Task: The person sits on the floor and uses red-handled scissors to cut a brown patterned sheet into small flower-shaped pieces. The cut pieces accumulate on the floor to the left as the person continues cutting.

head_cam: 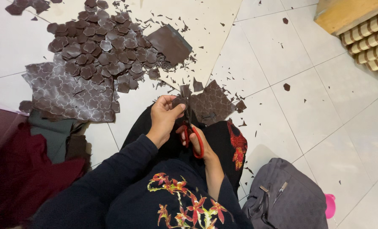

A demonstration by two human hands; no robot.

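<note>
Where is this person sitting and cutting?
Probably a room at home, on a white tiled floor. A striped cushion seat, a grey bag and folded cloth lie nearby, beside a pile of cut-out brown shapes.

A grey bag (282, 199) and striped cushions (373, 44) flank the white-tiled floor (324, 106).

floor (324, 110): pale square tiles with thin grout lines, running diagonally
cut-out pile (100, 46): heap of dark brown flower-shaped pieces, at 11 o'clock
patterned sheet (66, 95): brown sheet printed with pale flower outlines, at 10 o'clock, partly under the pile
plain square (170, 42): dark brown piece just beside the pile, at 12 o'clock
scraps (286, 87): small brown offcuts scattered from 12 to 2 o'clock
folded fabrics (23, 165): maroon and grey cloth, at 8 o'clock
bag (282, 199): grey, zipped, at 5 o'clock
wooden furniture edge (345, 12): at 1 o'clock
</note>
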